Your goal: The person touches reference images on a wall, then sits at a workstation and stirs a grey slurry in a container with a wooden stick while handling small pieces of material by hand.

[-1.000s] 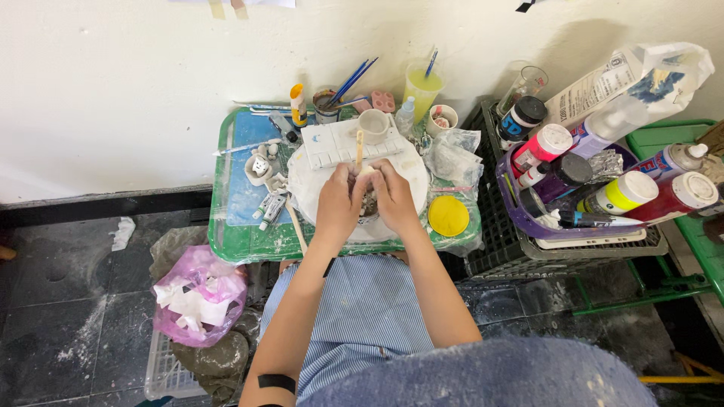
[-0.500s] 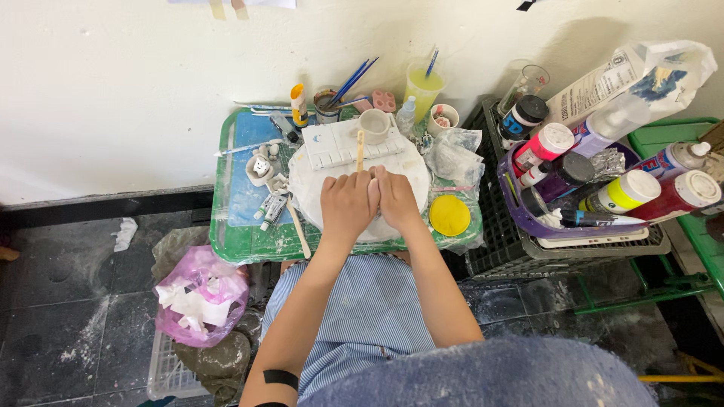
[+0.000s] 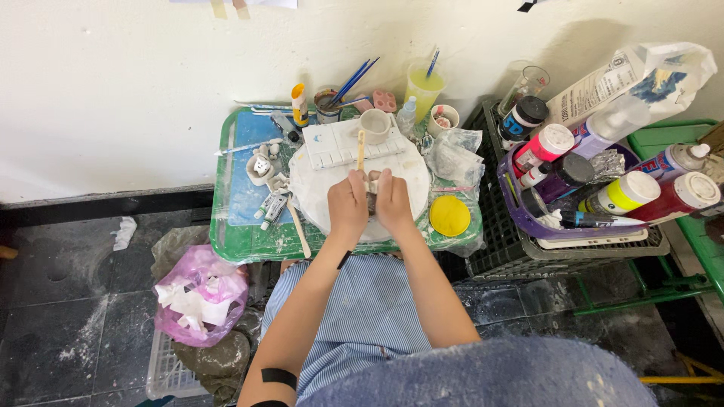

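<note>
While both the left hand [image 3: 348, 203] and right hand [image 3: 393, 200] are pinching one small clay piece [image 3: 371, 193] closed-fingered, they are steadying it over the white round board [image 3: 317, 197] mid-worktop [image 3: 249, 243].

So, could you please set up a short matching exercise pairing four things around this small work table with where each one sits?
Things:
1. yellow round sponge
2. pink plastic bag
3. white mug
4. purple tray of paint bottles

Places:
A. on the floor, left of the person's lap
B. on the black crate at the right
C. on the green table, just right of the hands
D. at the far edge of the white round board

Pairs: 1-C, 2-A, 3-D, 4-B
</note>
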